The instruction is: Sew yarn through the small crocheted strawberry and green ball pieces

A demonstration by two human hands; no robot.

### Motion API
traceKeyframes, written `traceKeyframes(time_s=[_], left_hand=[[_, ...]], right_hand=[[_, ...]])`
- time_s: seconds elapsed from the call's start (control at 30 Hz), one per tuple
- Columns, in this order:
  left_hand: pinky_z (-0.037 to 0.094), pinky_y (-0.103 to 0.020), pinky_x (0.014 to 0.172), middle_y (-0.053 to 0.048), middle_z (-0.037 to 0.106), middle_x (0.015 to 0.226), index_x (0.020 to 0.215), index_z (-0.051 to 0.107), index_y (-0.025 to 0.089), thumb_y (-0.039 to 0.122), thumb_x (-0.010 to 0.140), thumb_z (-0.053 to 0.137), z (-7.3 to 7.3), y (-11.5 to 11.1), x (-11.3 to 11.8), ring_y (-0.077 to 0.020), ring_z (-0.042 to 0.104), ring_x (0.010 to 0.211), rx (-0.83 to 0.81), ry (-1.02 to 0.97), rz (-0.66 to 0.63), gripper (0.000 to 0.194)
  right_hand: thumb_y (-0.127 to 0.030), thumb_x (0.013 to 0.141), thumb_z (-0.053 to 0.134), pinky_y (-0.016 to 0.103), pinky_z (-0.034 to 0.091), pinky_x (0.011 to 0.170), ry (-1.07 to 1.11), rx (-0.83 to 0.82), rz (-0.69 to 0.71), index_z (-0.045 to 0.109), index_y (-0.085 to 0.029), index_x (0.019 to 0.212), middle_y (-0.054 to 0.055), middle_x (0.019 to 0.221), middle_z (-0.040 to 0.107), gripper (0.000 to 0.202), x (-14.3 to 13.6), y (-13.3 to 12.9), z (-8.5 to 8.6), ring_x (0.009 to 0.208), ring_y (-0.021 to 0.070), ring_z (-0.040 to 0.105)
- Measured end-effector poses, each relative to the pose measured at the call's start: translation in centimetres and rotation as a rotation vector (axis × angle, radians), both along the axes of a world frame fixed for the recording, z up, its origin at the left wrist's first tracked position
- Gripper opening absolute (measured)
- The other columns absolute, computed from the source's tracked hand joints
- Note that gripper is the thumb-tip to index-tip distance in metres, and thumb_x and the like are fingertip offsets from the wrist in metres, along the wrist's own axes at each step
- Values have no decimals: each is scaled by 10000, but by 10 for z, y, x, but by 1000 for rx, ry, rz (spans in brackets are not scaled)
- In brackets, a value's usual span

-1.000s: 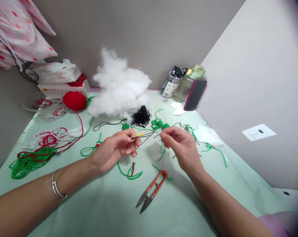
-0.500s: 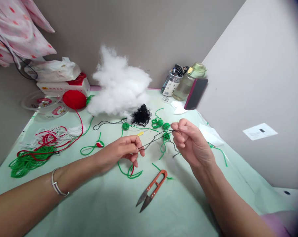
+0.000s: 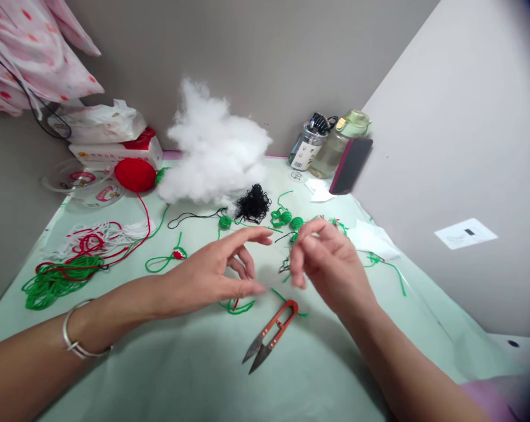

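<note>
The left hand [image 3: 203,276] is open, its palm side turned toward the other hand and its thumb spread well below the raised forefinger, with nothing between them. Just to its right, the right hand [image 3: 332,266] is closed in a pinch on black thread [image 3: 284,237]; its fingertips are blurred, so where exactly they meet the strand is hard to say. Short dark lengths poke out on the left side of that pinch, one high and one lower, toward a narrow gap that separates the two hands. Below the gap lie orange-handled scissors [image 3: 271,324], blades pointing down and left, touching neither hand. From the blades a broad stretch of green cloth [image 3: 194,375] runs on between the forearms toward the near side. Above the pinch, room is tighter: a small green ball [image 3: 297,223] sits just beyond the right fingertips, a black yarn tangle [image 3: 253,204] lies farther up and left, and white stuffing [image 3: 216,149] rises behind it. Right of the pinch, white paper [image 3: 372,239] lies near the table's edge, where the pale wall [image 3: 423,176] bounds that side. Past the left wrist, loose green yarn [image 3: 60,281] spreads toward the left edge, with a red ball [image 3: 135,175] farther back. A dark phone [image 3: 351,167] leans against a bottle [image 3: 328,158] well beyond the right hand.
</note>
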State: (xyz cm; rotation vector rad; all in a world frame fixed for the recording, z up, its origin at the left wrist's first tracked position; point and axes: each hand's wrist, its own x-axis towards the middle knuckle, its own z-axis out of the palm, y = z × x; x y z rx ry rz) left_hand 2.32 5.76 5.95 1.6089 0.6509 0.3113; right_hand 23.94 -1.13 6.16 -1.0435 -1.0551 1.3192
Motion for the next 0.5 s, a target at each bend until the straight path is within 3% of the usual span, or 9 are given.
traceKeyframes(time_s=[0.07, 0.17, 0.3, 0.5], left_hand=[[512, -301, 804, -44, 686, 1063, 1457, 460, 314, 352, 815, 763, -3, -6, 4, -192, 646, 932, -132, -92, -103, 711], [509, -288, 760, -35, 705, 907, 1268, 642, 245, 397, 925, 630, -5, -7, 5, -166, 646, 801, -168, -67, -252, 375], [469, -242, 672, -32, 714, 793, 955, 765, 198, 361, 946, 572, -3, 11, -3, -153, 620, 716, 135, 35, -133, 253], [458, -222, 619, -29, 756, 819, 945, 789, 224, 349, 922, 595, -2, 37, -17, -158, 643, 697, 299, 108, 30, 232]], right_hand=[[-424, 949, 645, 232, 490, 486, -19, -8, 124, 537, -228, 907, -13, 674, 685, 227, -8, -6, -2, 536, 131, 644], [-457, 937, 651, 212, 412, 428, -19, -25, 72, 527, -236, 894, -50, 571, 615, 256, -6, -6, 1, 436, 104, 537], [-438, 876, 721, 195, 276, 388, 9, -15, -190, 519, -238, 840, -92, 506, 451, 286, 13, 5, 12, 394, 64, 295], [-416, 856, 740, 195, 236, 390, 51, 1, -265, 526, -231, 830, -89, 565, 333, 284, 29, 14, 12, 445, 67, 219]])
